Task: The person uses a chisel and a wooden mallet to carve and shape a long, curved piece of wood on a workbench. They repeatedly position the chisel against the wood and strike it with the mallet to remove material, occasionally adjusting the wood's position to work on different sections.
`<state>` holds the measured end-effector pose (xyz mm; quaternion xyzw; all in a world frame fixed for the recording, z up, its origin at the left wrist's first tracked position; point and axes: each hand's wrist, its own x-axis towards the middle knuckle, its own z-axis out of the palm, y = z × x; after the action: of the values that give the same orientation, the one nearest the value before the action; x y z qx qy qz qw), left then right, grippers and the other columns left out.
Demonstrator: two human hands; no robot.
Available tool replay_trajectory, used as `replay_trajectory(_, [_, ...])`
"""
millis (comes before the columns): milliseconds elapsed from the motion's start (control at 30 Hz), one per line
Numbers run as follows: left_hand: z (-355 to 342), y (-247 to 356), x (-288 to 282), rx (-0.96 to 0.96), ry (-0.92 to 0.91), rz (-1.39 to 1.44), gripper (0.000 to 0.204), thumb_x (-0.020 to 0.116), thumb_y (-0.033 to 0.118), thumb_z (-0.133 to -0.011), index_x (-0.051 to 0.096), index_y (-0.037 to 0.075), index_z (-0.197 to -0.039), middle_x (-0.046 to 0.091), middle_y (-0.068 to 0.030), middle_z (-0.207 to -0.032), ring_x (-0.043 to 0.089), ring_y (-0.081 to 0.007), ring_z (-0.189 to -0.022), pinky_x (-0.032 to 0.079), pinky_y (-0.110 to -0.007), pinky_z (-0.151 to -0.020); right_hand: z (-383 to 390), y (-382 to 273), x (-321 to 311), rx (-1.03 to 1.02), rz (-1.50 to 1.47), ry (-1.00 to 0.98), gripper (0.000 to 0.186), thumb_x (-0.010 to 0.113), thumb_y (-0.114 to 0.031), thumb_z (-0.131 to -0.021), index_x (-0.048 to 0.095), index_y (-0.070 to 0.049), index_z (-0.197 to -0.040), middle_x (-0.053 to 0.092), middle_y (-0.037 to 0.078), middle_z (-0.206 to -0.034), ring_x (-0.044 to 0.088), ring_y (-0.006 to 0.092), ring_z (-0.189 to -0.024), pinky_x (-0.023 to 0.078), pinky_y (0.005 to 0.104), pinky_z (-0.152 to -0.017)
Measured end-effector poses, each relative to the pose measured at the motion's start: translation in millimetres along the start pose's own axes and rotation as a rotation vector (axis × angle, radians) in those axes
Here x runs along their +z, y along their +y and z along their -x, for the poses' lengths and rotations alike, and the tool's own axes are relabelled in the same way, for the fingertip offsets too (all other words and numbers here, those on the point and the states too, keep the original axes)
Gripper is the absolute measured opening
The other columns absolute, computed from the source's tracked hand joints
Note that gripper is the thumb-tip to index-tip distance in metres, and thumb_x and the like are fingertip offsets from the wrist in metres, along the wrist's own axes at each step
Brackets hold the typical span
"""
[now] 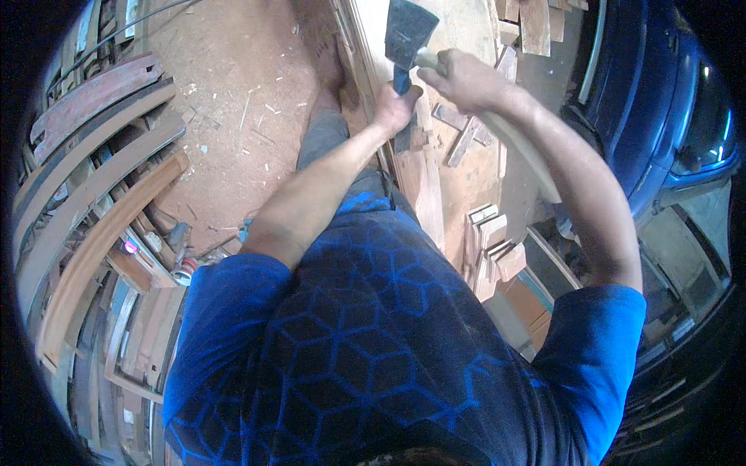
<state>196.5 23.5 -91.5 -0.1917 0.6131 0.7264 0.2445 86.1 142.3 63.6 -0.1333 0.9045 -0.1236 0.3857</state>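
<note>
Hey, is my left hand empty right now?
No, your left hand grips the blue neck just below a broad dark blade in the picture.

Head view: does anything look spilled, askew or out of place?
Mostly workshop litter: loose wood offcuts lie at odd angles, below the right hand in the picture, and pale scraps are strewn over the brown floor, looking unswept.
</note>
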Motion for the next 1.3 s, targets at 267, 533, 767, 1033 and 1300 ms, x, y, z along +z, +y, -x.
replay_trajectory(267, [2.8,35.9,1.6,0.031,0.041,0.073,0.025,0.071,0.020,-0.087,0.059,0.004,-0.073,0.058,-0.0004,-0.067,0.053,-0.0132,-0.063,0.045,-0.037,-0.061,3.9,-34.1,-46.1,0.258,-0.366,0.078,0.068,0.059,-0.056,-0.098,0.061,0.011,-0.111,0.067,0.014,-0.073,0.068,0.0206,-0.055,0.056,0.0369,-0.053])
replay_trajectory(533, [10.7,26.7,-8.9,0.151,-0.038,0.008,0.030,0.069,0.016,-0.089,0.053,0.009,-0.064,0.047,0.0020,-0.059,0.046,-0.0115,-0.056,0.039,-0.035,-0.055,48.0,-66.8,-110.0,0.327,-0.625,0.149,0.036,0.059,-0.038,-0.105,0.056,-0.003,-0.096,0.054,0.001,-0.066,0.056,0.0121,-0.053,0.047,0.0287,-0.048])
replay_trajectory(767, [3.4,16.0,-9.5,0.062,-0.060,-0.042,0.027,0.072,0.022,-0.088,0.060,0.006,-0.071,0.057,-0.0005,-0.063,0.053,-0.0133,-0.059,0.044,-0.036,-0.059,41.7,-43.5,-50.5,0.046,-0.192,0.222,0.054,0.058,-0.046,-0.100,0.067,0.007,-0.107,0.068,0.018,-0.069,0.071,0.0223,-0.058,0.057,0.0386,-0.051])
replay_trajectory(1033, [-11.0,-0.8,-12.4,0.043,-0.004,0.075,0.028,0.071,0.021,-0.088,0.057,0.006,-0.069,0.055,0.0005,-0.063,0.053,-0.0120,-0.058,0.044,-0.035,-0.056,23.4,-51.3,-49.7,0.138,-0.302,0.094,0.061,0.058,-0.052,-0.102,0.061,0.007,-0.119,0.060,0.007,-0.066,0.065,0.0131,-0.053,0.054,0.0315,-0.045])
replay_trajectory(1300, [12.5,-3.4,-0.7,-0.007,0.061,0.209,0.022,0.069,0.019,-0.087,0.059,0.007,-0.071,0.053,0.0003,-0.064,0.049,-0.0125,-0.059,0.041,-0.034,-0.057,17.3,-26.3,-12.0,0.157,-0.245,-0.173,0.063,0.059,-0.052,-0.099,0.063,0.010,-0.112,0.067,0.017,-0.077,0.069,0.0219,-0.061,0.056,0.0392,-0.055])
